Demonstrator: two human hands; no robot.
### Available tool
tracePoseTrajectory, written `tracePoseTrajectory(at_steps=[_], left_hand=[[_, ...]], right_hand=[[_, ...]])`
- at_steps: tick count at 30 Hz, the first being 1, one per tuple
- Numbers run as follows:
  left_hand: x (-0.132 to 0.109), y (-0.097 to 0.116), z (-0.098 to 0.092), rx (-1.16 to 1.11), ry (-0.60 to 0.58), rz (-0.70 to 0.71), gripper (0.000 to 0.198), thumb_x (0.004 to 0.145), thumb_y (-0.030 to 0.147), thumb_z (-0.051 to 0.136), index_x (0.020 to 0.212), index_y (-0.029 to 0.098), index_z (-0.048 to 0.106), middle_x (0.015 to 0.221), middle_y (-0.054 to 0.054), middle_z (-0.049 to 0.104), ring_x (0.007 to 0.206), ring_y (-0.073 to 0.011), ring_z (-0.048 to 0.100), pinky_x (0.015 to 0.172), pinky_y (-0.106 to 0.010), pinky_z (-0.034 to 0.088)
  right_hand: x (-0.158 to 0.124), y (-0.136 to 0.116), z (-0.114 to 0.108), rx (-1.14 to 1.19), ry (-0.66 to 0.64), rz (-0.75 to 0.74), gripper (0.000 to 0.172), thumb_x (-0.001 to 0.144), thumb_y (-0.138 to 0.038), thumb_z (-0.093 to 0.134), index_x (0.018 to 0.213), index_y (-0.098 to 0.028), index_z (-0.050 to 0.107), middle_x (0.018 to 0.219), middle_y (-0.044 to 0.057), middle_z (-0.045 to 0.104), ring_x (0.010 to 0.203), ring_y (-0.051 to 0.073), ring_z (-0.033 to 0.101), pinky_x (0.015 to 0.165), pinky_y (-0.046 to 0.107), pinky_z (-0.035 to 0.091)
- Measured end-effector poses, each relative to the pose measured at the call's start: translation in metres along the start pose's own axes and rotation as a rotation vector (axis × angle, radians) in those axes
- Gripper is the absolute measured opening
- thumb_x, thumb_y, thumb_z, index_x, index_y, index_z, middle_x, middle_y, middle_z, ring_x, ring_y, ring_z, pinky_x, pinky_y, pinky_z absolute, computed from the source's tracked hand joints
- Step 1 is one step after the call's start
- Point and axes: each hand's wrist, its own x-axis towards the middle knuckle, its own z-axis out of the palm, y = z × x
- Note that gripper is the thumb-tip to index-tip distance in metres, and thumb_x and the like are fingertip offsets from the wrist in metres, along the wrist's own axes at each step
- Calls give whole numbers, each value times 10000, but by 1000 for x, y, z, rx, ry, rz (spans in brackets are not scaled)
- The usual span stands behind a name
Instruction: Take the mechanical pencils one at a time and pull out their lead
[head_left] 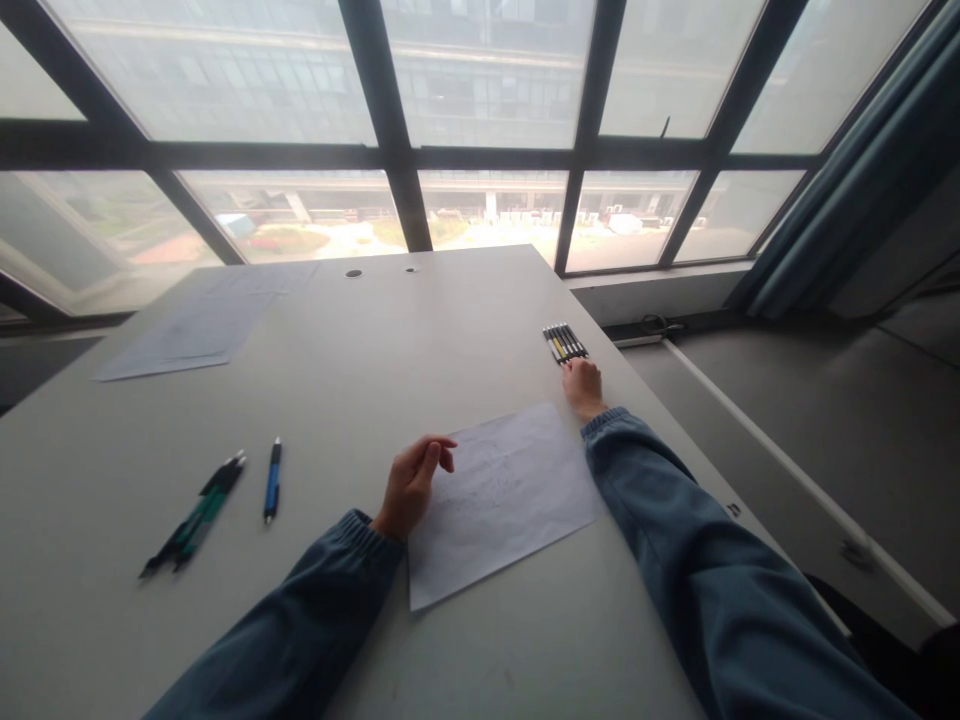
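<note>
My right hand is closed, knuckles up, at the near end of a row of several pens lying side by side near the table's right edge. Its fingertips are hidden, so what it grips there cannot be made out. Most pens in that row look black and white, and one shows yellow. Over the left part of a white sheet of paper rests my left hand, loosely curled, index finger partly stretched, nothing in it. Faint marks show on the sheet.
On the left lie a blue pen and a small bunch of green and black pens. More sheets of paper are at the far left of the white table. Windows stand behind it, and a curtain hangs at right.
</note>
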Motion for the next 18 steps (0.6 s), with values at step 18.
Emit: tracePoseTrajectory(at_steps=[18], left_hand=[[7, -7, 5, 55, 140, -81, 365, 1002, 469, 488, 902, 167, 666, 605, 5, 590, 560, -124, 535, 560, -239, 435]], right_hand=[[-70, 15, -14, 265, -114, -340, 204, 932, -285, 577, 882, -179, 744, 861, 25, 745, 757, 140, 643, 746, 226, 449]])
